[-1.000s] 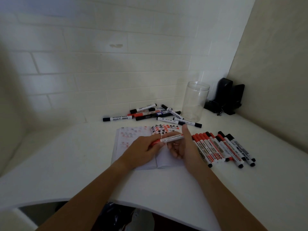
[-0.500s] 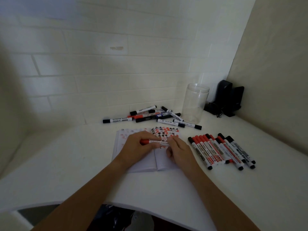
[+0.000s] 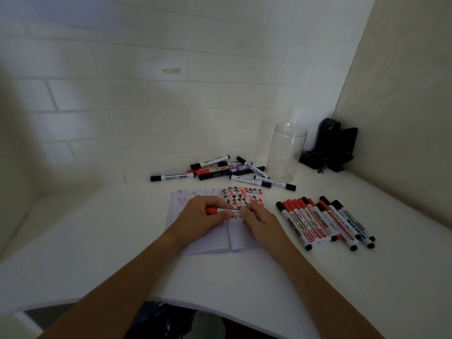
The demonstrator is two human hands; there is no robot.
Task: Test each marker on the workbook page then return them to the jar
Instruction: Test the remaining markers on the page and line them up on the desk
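Observation:
An open workbook (image 3: 210,243) lies on the white table, its right page covered with red and black marks. Over it my left hand (image 3: 200,217) grips a red-capped marker (image 3: 221,211) held level. My right hand (image 3: 259,221) pinches the marker's right end with curled fingers; that tip is hidden. A clear jar (image 3: 285,155) stands upright at the back right, with nothing seen inside. A loose pile of markers (image 3: 227,171) lies left of the jar. A neat row of red and black markers (image 3: 322,221) lies right of the workbook.
A black device with a cable (image 3: 332,148) sits in the back right corner. Tiled wall runs behind the table and a plain wall on the right. The table's curved front edge (image 3: 220,311) is close to my body.
Both hands have brought the red marker down from above the page to just over the workbook's middle. My right hand, earlier upright beside it, now pinches its right end.

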